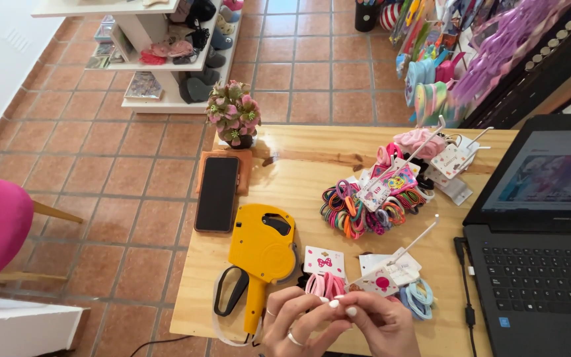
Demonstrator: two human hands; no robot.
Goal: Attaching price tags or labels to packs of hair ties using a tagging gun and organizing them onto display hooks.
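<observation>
Head view shows the left hand (293, 322) and right hand (379, 325) pinching fingertips together at the wooden table's (299, 178) near edge, on something too small to identify. Pink elastic hair ties on a white card (324, 276) lie just beyond; a slip could knock them off.

Laptop screen (550, 175) at the table's right edge, lit, showing a purple-pink picture with a pale band on top. Phone (217, 193) near the left edge, screen dark, black rectangle. White backing card (324, 262) with a pink bow print near the front edge, pink hair ties hanging from it. More white cards (391, 271) just right of it, one with a pink dot. White tag cards (453, 160) toward the back edge; small colourful card (379, 188) on the pile of hair ties mid-table.
</observation>
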